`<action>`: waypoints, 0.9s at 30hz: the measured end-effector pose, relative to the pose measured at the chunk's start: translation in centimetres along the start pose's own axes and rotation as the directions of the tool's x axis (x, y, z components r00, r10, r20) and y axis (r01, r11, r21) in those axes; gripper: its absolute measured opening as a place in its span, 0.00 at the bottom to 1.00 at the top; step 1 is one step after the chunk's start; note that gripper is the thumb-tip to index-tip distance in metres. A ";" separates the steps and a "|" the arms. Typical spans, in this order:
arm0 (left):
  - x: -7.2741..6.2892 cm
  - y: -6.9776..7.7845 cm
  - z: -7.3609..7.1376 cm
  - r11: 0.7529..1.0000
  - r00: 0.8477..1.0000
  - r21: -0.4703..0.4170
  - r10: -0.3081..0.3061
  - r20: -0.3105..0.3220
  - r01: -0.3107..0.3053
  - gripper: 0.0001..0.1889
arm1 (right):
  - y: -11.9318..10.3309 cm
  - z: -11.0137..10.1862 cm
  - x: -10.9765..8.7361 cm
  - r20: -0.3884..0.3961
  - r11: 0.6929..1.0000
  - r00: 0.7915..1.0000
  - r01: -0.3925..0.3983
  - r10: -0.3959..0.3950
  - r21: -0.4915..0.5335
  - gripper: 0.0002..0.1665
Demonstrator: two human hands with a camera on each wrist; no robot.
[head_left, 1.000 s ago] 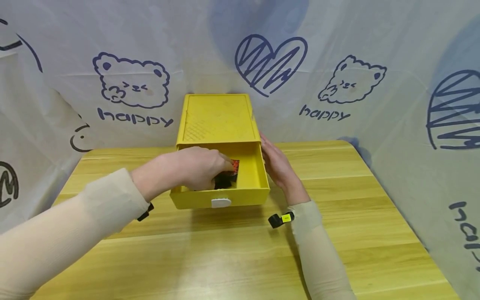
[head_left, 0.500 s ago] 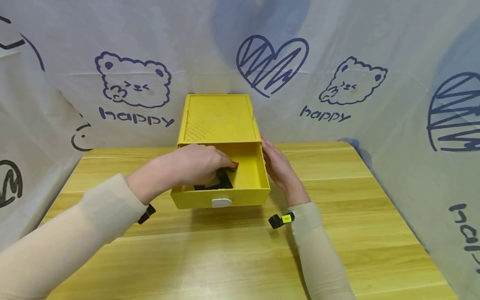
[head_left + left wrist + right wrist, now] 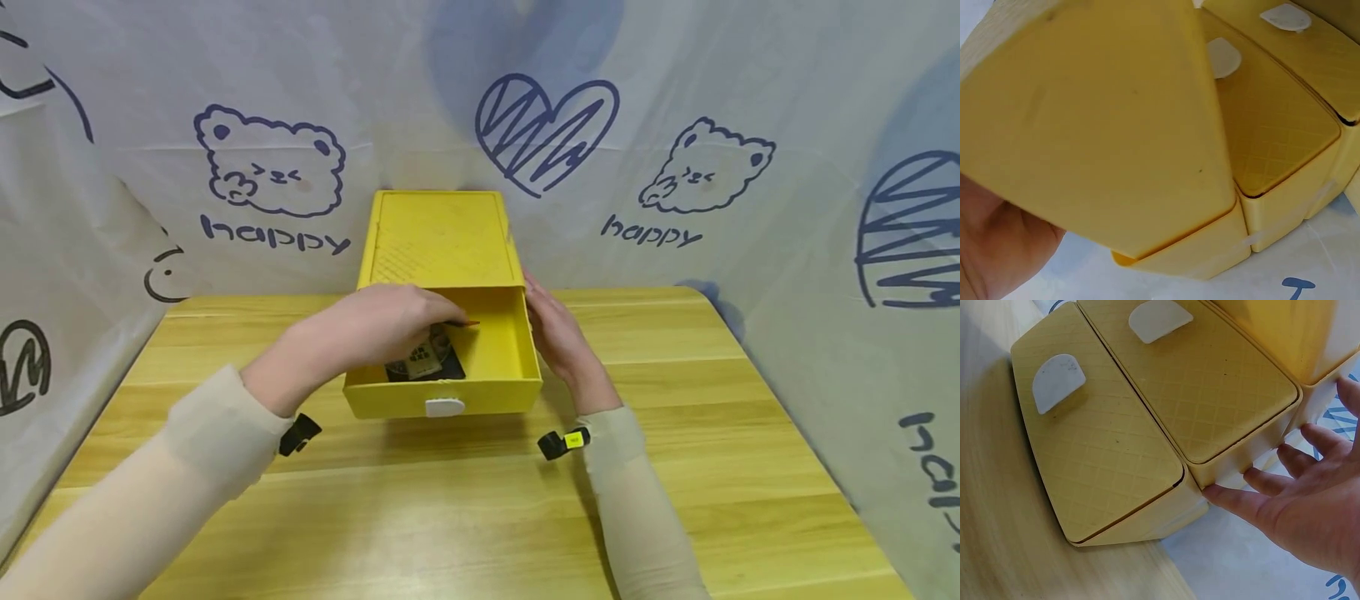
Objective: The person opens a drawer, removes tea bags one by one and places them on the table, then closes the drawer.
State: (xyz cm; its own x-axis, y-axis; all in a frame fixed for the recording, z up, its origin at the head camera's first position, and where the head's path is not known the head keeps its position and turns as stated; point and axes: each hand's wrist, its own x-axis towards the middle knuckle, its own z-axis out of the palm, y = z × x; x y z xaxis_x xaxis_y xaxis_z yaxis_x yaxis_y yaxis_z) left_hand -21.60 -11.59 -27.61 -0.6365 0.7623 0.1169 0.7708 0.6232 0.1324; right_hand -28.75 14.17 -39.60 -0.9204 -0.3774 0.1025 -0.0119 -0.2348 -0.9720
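Observation:
A yellow drawer cabinet [image 3: 442, 237] stands at the back of the table with its top drawer [image 3: 498, 342] pulled out. My left hand [image 3: 375, 325] reaches into this drawer from the left. It pinches a thin red-and-black packet [image 3: 471, 322], seen nearly edge-on and mostly hidden by the fingers. Beneath that hand a flat dark packet [image 3: 427, 358] with a tan label lies on the drawer's floor. My right hand [image 3: 1307, 494] rests on the cabinet's right side, fingers spread and fingertips touching the wall.
Two lower drawers with white tabs [image 3: 1059, 381] are closed below the open one. The wooden table [image 3: 480, 508] extends in front and to both sides. A white printed cloth [image 3: 420, 108] hangs close behind the cabinet.
My left hand has risen slightly, and the red-and-black packet has tipped from face-visible to edge-on. More of the dark packet shows below. My right hand has stayed on the cabinet's side.

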 end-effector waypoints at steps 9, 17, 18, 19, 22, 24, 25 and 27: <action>-1.7 -0.1 -0.9 0.998 0.991 -0.056 0.004 -0.133 -0.011 0.18 | 0.0 0.1 0.1 -0.002 1.000 1.000 0.003 -0.003 -0.002 0.33; -3.0 -0.1 -0.4 0.997 0.965 -0.064 0.018 -0.263 -0.037 0.21 | -0.1 0.1 0.0 -0.004 1.000 1.000 0.011 -0.011 0.009 0.34; -3.2 -0.1 -0.3 0.997 0.955 -0.059 0.035 -0.296 -0.055 0.21 | -0.1 0.1 0.0 -0.005 1.000 1.000 0.011 -0.011 0.009 0.34; -3.3 -0.2 -0.1 0.996 0.942 -0.053 0.054 -0.331 -0.076 0.21 | -0.1 0.1 0.1 -0.007 1.000 1.000 0.011 -0.011 0.007 0.34; -3.7 -0.2 0.3 0.990 0.897 -0.041 0.102 -0.430 -0.132 0.20 | 0.0 0.0 0.1 -0.013 1.000 1.000 0.008 -0.008 0.008 0.34; -3.9 -0.2 0.4 0.987 0.869 -0.031 0.122 -0.480 -0.155 0.21 | 0.0 0.0 0.1 -0.014 1.000 1.000 0.009 -0.009 0.010 0.34; -4.0 -0.1 0.4 0.986 0.854 -0.027 0.131 -0.503 -0.167 0.21 | 0.0 0.1 0.1 -0.012 1.000 1.000 0.010 -0.010 0.009 0.34; -4.2 0.0 0.5 0.983 0.824 -0.015 0.147 -0.547 -0.185 0.23 | 0.0 0.1 0.1 -0.005 1.000 1.000 0.014 -0.014 0.010 0.34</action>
State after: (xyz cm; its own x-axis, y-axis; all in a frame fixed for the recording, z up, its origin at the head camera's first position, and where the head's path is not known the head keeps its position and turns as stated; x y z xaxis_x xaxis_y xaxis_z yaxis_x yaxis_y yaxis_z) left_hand -18.88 -14.74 -28.63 -0.4268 0.6244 0.6542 0.8746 0.4691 0.1229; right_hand -28.78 14.06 -39.60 -0.9222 -0.3692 0.1149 -0.0210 -0.2488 -0.9683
